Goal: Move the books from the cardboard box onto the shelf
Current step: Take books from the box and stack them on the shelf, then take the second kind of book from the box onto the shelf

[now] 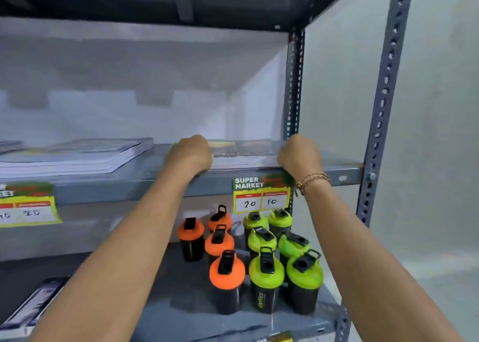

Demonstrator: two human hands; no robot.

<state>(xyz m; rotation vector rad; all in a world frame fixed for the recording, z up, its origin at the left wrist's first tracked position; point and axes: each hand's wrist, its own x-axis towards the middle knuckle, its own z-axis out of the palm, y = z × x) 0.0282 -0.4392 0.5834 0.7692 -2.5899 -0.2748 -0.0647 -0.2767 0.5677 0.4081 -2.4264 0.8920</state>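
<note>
A flat book [243, 151] with a dark and yellow cover lies on the grey metal shelf [160, 181], at its right end. My left hand [190, 155] grips the book's left edge and my right hand [300, 155] grips its right edge; a gold bracelet is on that wrist. A stack of several white-edged books [77, 157] lies flat further left on the same shelf. The cardboard box is out of view.
Below stand orange-lidded bottles [223, 246] and green-lidded bottles [280, 253]. Price tags [260, 195] hang on the shelf's front edge. A perforated grey upright [383, 103] bounds the right side. Another book [36, 303] lies at the lower left.
</note>
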